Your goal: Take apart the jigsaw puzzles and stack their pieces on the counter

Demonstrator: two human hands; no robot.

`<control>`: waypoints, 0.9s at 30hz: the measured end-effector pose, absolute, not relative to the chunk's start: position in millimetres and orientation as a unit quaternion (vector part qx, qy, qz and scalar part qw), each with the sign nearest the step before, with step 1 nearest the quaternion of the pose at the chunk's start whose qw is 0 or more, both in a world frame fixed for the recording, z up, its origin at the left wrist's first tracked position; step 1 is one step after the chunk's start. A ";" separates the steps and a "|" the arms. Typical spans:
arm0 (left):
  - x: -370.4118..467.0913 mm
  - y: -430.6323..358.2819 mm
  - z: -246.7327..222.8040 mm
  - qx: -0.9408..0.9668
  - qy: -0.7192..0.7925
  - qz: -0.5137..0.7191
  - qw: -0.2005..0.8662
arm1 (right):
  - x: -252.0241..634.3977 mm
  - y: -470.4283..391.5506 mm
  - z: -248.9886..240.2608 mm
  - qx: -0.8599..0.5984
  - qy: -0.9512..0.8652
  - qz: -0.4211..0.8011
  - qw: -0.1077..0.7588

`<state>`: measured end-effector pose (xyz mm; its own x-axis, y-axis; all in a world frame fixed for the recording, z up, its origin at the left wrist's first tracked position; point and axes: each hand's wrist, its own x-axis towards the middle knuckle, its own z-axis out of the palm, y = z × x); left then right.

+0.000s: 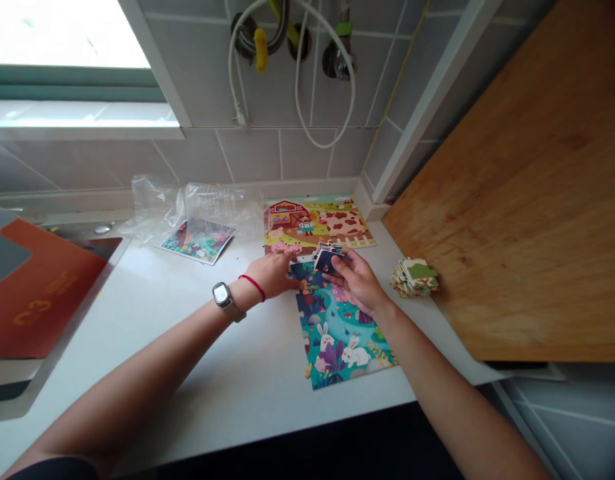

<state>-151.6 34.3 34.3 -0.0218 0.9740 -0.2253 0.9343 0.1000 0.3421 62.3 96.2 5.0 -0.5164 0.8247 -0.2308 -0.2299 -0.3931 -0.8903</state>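
A jigsaw puzzle with white rabbits and a teal stream (347,327) lies on the white counter, partly under my right forearm. My right hand (360,280) is closed around a small stack of puzzle pieces (326,259), held over the puzzle's upper edge; the top piece is dark blue. At the puzzle's upper left corner, my left hand (275,275) rests palm down with fingers stretched out and apart, touching the edge there. Behind both hands lies a farm puzzle (317,223) with a cow and a red barn. I see nothing held in the left hand.
A pile of puzzle pieces (415,277) sits at the right by a wooden board (527,200). Left of the puzzles are a picture card (200,241) and clear plastic bags (160,207). An orange and grey box (42,293) stands far left. White cable (352,87) hangs from the tiled wall.
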 end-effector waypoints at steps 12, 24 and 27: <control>-155.4 48.8 28.1 0.669 0.701 0.115 0.219 | 65.6 99.2 9.4 -0.339 -0.324 0.842 0.266; -169.0 52.7 30.8 0.603 0.638 0.250 0.409 | 67.8 99.9 3.6 -0.284 -0.325 0.859 0.273; -171.4 55.3 23.3 0.576 0.640 0.276 0.428 | 68.5 98.0 5.4 -0.275 -0.339 0.858 0.270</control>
